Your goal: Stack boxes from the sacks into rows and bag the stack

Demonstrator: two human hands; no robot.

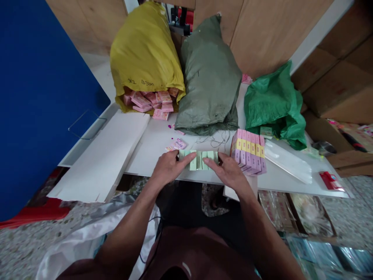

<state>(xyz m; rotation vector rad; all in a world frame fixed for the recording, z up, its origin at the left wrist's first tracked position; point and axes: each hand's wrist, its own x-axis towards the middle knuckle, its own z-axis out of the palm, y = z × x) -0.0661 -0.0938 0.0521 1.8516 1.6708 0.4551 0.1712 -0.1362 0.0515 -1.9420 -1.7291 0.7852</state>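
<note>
Fingers of the left hand and right hand, slightly bent, clasp opposite ends of a row of small pale-green boxes above the white counter.

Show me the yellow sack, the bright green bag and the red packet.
Yellow sack [144, 50]: head view, its front.
Bright green bag [266, 95]: head view, upper part.
Red packet [329, 180]: head view, its middle.

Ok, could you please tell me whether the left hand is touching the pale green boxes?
Touching: the head view shows the left hand with its thumb lying on the pale green boxes.
</note>
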